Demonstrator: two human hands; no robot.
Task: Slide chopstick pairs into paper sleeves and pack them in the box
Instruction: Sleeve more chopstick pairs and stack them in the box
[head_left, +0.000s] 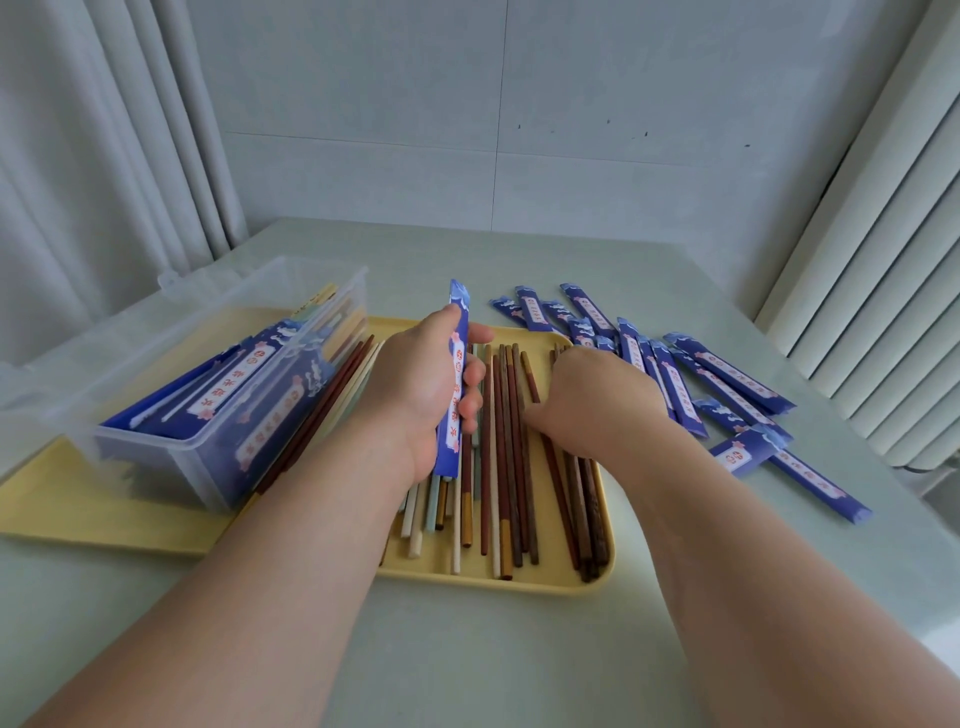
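Pale table (467, 649), yellow mid tray (467, 583), yellow left tray (98, 519), blue sleeves (727, 379) rt

A pale grey wall (571, 104) of large panels fills the back, crossed by thin seams, with a few small dark specks toward the right. A pleated white curtain (104, 130) hangs at the left, reaching down behind the table's corner. At the right stands a white ribbed surface (883, 260), curtain or radiator, hard to tell. The table (519, 649) is smooth pale grey-green under soft, even light.
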